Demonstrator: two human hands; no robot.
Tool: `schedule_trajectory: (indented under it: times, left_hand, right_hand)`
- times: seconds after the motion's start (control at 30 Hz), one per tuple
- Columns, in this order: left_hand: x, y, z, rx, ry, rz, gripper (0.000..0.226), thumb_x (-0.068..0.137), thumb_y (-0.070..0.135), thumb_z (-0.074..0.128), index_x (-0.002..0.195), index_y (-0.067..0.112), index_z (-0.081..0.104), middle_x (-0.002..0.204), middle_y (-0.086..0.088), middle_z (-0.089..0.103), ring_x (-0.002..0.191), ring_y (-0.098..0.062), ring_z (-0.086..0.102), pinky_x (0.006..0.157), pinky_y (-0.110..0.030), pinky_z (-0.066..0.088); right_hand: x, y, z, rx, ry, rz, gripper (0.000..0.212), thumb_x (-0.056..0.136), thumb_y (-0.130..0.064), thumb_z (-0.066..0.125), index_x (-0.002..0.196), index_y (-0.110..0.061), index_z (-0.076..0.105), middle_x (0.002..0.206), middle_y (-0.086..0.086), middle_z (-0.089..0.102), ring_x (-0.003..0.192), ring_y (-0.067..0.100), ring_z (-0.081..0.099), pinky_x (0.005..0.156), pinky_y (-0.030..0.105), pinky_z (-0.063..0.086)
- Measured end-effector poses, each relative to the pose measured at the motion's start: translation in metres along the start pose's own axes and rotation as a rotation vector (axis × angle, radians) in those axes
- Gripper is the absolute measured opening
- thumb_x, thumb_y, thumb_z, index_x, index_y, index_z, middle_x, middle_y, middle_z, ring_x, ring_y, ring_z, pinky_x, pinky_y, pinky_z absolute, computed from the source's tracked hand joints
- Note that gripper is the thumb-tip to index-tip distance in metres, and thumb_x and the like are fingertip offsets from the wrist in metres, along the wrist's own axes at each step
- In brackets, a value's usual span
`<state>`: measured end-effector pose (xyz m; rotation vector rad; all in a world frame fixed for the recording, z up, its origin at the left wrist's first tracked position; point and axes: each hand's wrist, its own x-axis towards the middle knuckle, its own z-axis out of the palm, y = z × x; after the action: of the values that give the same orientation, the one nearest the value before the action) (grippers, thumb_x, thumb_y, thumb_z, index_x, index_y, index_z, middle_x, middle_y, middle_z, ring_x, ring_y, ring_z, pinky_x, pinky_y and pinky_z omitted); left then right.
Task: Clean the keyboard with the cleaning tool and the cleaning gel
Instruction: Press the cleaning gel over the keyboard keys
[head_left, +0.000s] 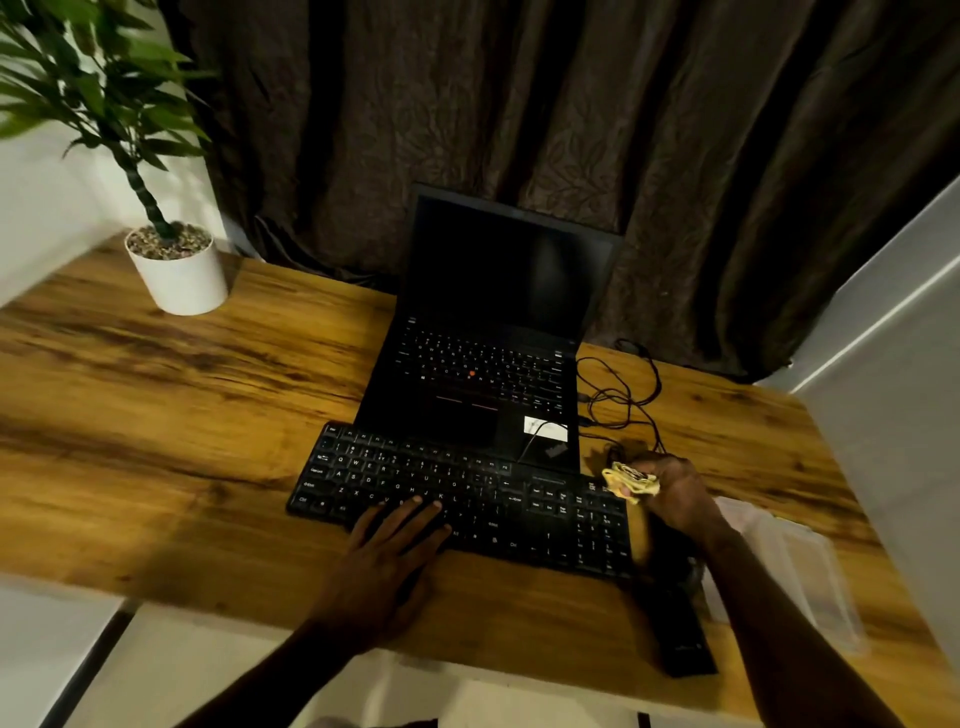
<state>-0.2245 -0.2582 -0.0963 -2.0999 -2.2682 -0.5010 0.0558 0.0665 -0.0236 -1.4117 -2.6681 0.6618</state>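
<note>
Holding yellow gel at the keyboard's right end; gel stage looks begun, not finished.
Wooden surface (156, 415) carries an open laptop (488, 374), with the black keyboard (415, 467) lying just in front of it. Left hand (384, 556) rests flat on the lower middle keys, fingers straight and slightly apart. Right hand (680, 499) has its fingers curled tight round the gel lump (631, 480), by the number pad; contact unclear. Long dark object (680, 639) near the front edge may be the cleaning tool, can't tell. Most keys probably left.
</note>
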Motion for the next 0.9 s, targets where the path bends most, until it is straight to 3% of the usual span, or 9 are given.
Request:
schedule_trajectory:
  times: [0.23, 0.33, 0.43, 0.6, 0.77, 0.9]
  left_hand:
    - [0.001, 0.0, -0.001, 0.009, -0.03, -0.016, 0.053, 0.093, 0.049, 0.045, 0.144, 0.033, 0.045, 0.157, 0.005, 0.036, 0.146, -0.019, 0.028, 0.114, -0.05, 0.019]
    - [0.0, -0.001, 0.0, 0.006, -0.027, -0.018, 0.054, 0.092, 0.049, 0.047, 0.143, 0.033, 0.046, 0.156, 0.005, 0.035, 0.146, -0.018, 0.027, 0.115, -0.05, 0.019]
    - [0.001, -0.001, 0.0, 0.012, -0.034, -0.018, 0.053, 0.093, 0.05, 0.046, 0.143, 0.033, 0.045, 0.156, 0.005, 0.036, 0.146, -0.017, 0.027, 0.115, -0.049, 0.018]
    - [0.0, 0.0, 0.0, 0.007, -0.03, -0.015, 0.052, 0.093, 0.05, 0.044, 0.143, 0.033, 0.046, 0.155, 0.005, 0.038, 0.145, -0.018, 0.029, 0.115, -0.049, 0.017]
    - [0.001, 0.001, -0.002, 0.016, -0.031, -0.017, 0.052, 0.091, 0.048, 0.048, 0.142, 0.033, 0.047, 0.154, 0.005, 0.039, 0.144, -0.017, 0.03, 0.116, -0.047, 0.015]
    - [0.001, 0.001, -0.002, -0.011, -0.034, -0.021, 0.051, 0.093, 0.048, 0.046, 0.142, 0.033, 0.047, 0.155, 0.005, 0.039, 0.144, -0.018, 0.031, 0.113, -0.051, 0.021]
  right_hand:
    - [0.013, -0.016, 0.019, -0.016, -0.073, -0.03, 0.044, 0.076, 0.0, 0.073, 0.11, -0.028, 0.074, 0.105, -0.008, 0.073, 0.092, 0.004, 0.067, 0.077, 0.016, 0.052]
    - [0.004, -0.012, 0.013, 0.02, -0.059, -0.037, 0.035, 0.078, -0.003, 0.077, 0.106, -0.024, 0.075, 0.101, -0.008, 0.074, 0.089, 0.004, 0.068, 0.079, 0.025, 0.057]
    - [-0.01, 0.003, 0.005, 0.048, -0.04, -0.001, 0.026, 0.078, -0.009, 0.08, 0.101, -0.02, 0.075, 0.092, -0.009, 0.074, 0.085, 0.006, 0.069, 0.074, 0.025, 0.056]
    - [-0.011, 0.005, 0.016, 0.029, -0.009, 0.004, 0.03, 0.077, -0.012, 0.079, 0.104, -0.025, 0.075, 0.096, -0.008, 0.075, 0.088, 0.009, 0.069, 0.078, 0.03, 0.058]
    - [-0.009, -0.041, 0.03, 0.019, -0.05, -0.097, 0.04, 0.076, 0.004, 0.073, 0.107, -0.021, 0.073, 0.098, -0.004, 0.073, 0.086, 0.01, 0.068, 0.075, 0.027, 0.057]
    - [-0.002, -0.01, 0.028, -0.012, -0.057, 0.014, 0.036, 0.076, -0.014, 0.08, 0.107, -0.03, 0.073, 0.104, -0.008, 0.07, 0.089, 0.008, 0.066, 0.071, 0.02, 0.054]
